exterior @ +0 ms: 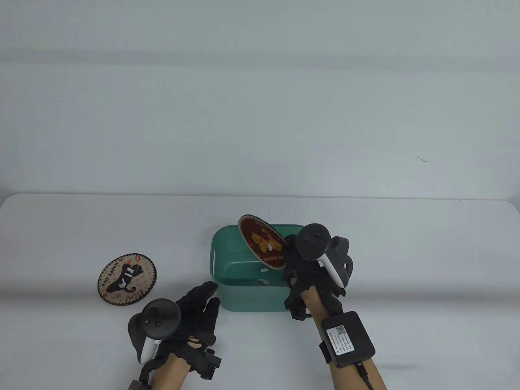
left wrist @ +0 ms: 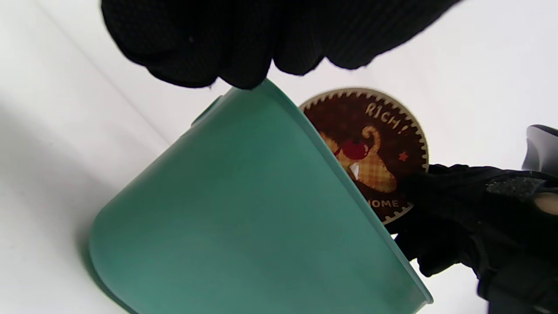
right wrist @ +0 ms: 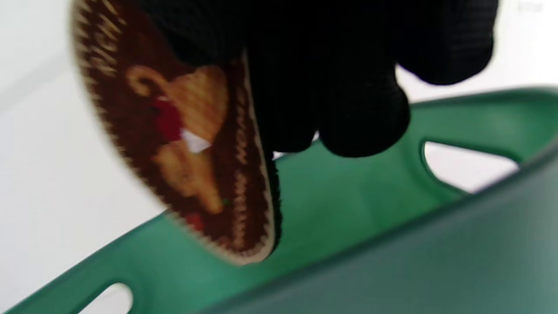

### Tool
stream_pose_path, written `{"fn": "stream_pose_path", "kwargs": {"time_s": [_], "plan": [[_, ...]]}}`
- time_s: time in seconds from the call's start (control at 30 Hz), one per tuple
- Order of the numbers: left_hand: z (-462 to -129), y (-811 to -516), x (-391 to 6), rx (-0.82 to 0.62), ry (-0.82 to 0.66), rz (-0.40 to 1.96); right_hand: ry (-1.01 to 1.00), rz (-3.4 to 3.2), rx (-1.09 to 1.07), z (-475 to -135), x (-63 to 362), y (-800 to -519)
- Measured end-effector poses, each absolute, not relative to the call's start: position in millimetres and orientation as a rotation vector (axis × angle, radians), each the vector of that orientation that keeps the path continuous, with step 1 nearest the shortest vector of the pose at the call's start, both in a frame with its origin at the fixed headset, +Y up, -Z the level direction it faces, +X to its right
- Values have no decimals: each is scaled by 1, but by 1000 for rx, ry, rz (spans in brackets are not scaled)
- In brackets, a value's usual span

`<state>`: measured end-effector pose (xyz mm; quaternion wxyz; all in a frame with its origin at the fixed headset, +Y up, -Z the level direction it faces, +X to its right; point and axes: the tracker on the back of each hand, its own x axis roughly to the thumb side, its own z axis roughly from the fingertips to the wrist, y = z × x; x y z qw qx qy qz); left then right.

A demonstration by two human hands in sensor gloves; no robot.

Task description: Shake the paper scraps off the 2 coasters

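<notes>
My right hand (exterior: 290,254) grips a round brown coaster (exterior: 261,248) by its edge and holds it steeply tilted over the green bin (exterior: 221,248). One white paper scrap (exterior: 269,246) still clings to its face; it shows too in the wrist views, scrap (left wrist: 355,169), scrap (right wrist: 195,141). White scraps (exterior: 263,280) lie inside the bin. The second coaster (exterior: 126,278), with a black cat and small white scraps on it, lies flat on the table at the left. My left hand (exterior: 205,298) rests with straight fingers against the bin's near left corner.
The white table (exterior: 406,260) stretches to both sides of the bin, with a pale wall behind. A black sensor box (exterior: 347,334) with a cable sits on my right forearm.
</notes>
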<state>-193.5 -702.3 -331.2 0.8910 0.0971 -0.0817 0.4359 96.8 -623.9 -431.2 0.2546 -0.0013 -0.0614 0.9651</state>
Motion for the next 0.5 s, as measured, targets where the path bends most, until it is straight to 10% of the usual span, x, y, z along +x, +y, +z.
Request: {"fn": "stream_pose_path", "kwargs": {"time_s": [0.5], "plan": [[-354, -646, -156, 252, -253, 832, -144, 2470, 106, -424, 89, -627]]}}
